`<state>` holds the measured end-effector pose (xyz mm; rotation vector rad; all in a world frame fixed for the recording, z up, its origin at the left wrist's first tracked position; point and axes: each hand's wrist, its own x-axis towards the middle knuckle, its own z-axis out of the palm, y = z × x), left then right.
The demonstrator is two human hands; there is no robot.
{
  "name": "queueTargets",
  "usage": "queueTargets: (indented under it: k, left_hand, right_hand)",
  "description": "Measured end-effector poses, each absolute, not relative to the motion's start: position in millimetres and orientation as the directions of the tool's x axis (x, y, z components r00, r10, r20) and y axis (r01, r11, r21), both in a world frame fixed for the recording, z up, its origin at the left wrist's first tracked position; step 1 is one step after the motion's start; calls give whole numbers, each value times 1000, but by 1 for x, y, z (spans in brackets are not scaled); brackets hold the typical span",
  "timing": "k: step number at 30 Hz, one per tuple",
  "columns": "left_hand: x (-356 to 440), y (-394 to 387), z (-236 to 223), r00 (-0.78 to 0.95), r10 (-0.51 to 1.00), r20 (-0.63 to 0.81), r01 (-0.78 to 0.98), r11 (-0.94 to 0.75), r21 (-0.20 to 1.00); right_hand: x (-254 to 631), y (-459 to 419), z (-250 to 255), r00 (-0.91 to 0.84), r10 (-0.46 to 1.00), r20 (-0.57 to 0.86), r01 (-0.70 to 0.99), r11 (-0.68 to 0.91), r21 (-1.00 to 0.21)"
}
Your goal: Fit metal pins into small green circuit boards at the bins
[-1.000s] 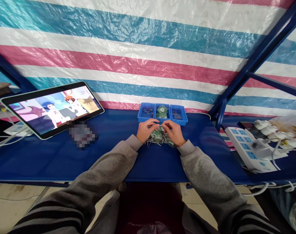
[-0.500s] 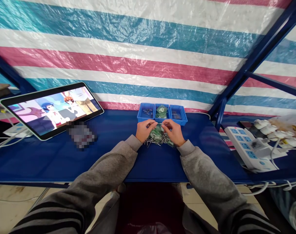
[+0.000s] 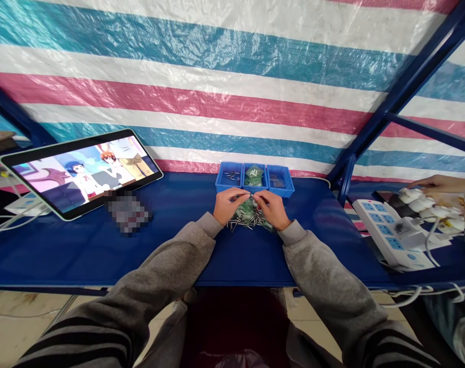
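Note:
My left hand [image 3: 229, 205] and my right hand [image 3: 272, 208] meet fingertip to fingertip above the table. Both are closed in a pinch around a slim metal pin [image 3: 251, 196], mostly covered by the fingers. Directly beneath them lies a pile of loose metal pins [image 3: 245, 221] mixed with green-tinted clear plastic pieces or bags. Just beyond the hands stand three joined blue bins. The left bin [image 3: 229, 176] has a few pins in it, the middle bin [image 3: 254, 176] a green plastic bag, and the right bin [image 3: 279, 179] some small thin parts.
A tablet [image 3: 87, 174] playing a cartoon leans at the left, with a blurred object [image 3: 129, 212] before it. To the right are a power strip [image 3: 389, 232] with plugs and white bottle-like items [image 3: 420, 202]. Another person's hand [image 3: 439, 182] reaches in there. A striped tarp [image 3: 232, 97] hangs behind.
My fingertips have drawn closer together, so less of the pin shows between them. At the far right, another person's hand has come into view over the white items.

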<state>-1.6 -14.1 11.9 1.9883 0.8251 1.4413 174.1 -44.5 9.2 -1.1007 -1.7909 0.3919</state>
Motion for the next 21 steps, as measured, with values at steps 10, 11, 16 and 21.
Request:
queueTargets:
  k: [10,11,16,21]
  left_hand:
    - [-4,-14,11,353,698,624,279,-715,642]
    - [-5,-14,11,380,673,634,306,-739,601]
    - [-6,-12,11,424,628,652,316,-778,543]
    - [-6,-13,11,365,689,626,314,-724,614]
  right_hand:
    - [173,-45,10,-9,826,564,494,494,-716]
    - [174,-45,11,11,823,568,490,490,-721]
    - [174,-48,14,19,807,590,478,511,-715]
    - [174,-47,10,-87,804,588,481,550,-682]
